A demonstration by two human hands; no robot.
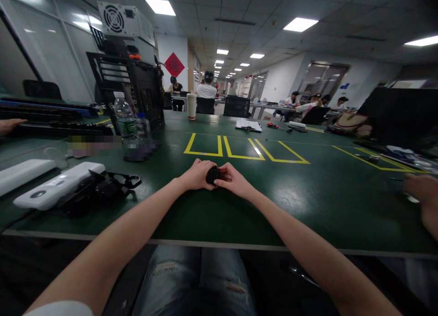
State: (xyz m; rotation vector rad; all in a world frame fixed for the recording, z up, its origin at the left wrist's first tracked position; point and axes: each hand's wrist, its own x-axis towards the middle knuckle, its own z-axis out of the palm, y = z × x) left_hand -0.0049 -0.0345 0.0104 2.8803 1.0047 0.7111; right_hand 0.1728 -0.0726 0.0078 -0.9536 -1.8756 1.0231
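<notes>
A small, round black object [212,175] is held between my two hands, just above or on the green table [219,215]; its kind is too dark and small to tell. My left hand [197,174] wraps round its left side, with the fingers curled over the back. From the other side my right hand [232,179] pinches it with thumb and fingers. Part of the object is hidden by my fingers. Beyond my hands, yellow tape outlines [240,158] mark the tabletop.
At left lie white power strips [61,183], a black strap-like item [99,188], a water bottle [126,117] and an open computer case [143,87]. A cup [191,107], clipboard [248,125] and red screwdriver [273,125] are farther back. Another person's hand [422,192] is at right.
</notes>
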